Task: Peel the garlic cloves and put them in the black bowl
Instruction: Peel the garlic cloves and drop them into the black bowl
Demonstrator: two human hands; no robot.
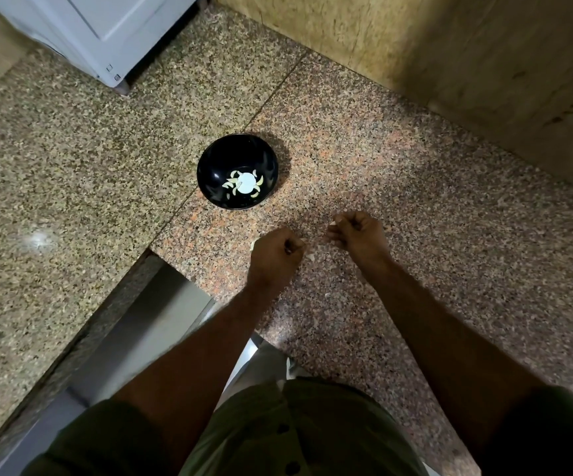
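While our left hand (273,257) curled around something we could not make out, our right hand (357,235) pinched a pale scrap, clove or skin we could not tell. Both hovered over the granite counter (415,201). Ahead and to the left sat the black bowl (216,166), peeled cloves (233,182) inside, nearer our left hand.

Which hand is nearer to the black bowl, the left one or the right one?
Left. The left hand is just below the bowl in the picture, slightly to its right. The right hand is further off to the right of the bowl. Neither touches it.
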